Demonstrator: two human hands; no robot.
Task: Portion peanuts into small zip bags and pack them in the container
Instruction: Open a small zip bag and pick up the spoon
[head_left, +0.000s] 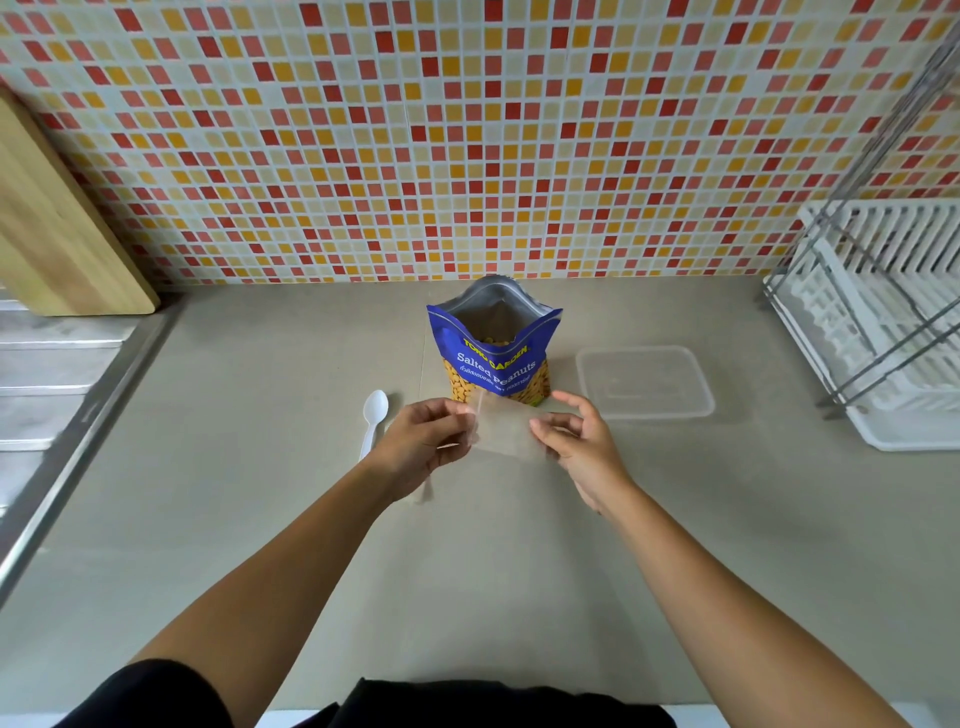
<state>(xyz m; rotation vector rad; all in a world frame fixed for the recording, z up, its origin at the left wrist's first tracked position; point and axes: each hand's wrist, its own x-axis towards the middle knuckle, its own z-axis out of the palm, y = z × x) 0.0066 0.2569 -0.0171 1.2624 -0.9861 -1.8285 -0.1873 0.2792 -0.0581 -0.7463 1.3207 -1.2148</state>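
Observation:
A small clear zip bag (503, 426) is held above the counter between both hands, empty as far as I can see. My left hand (426, 441) pinches its left edge and my right hand (582, 441) pinches its right edge. Just behind the bag stands a blue salted peanuts pouch (493, 358), upright with its top open. A clear plastic container (644, 382) rests on the counter to the right of the pouch. A white plastic spoon (373, 418) lies to the left, partly hidden by my left hand.
A white dish rack (883, 332) with a metal frame stands at the right. A wooden cutting board (57, 228) leans at the far left above a steel sink drainboard (47, 384). A tiled wall backs the grey counter (260, 467).

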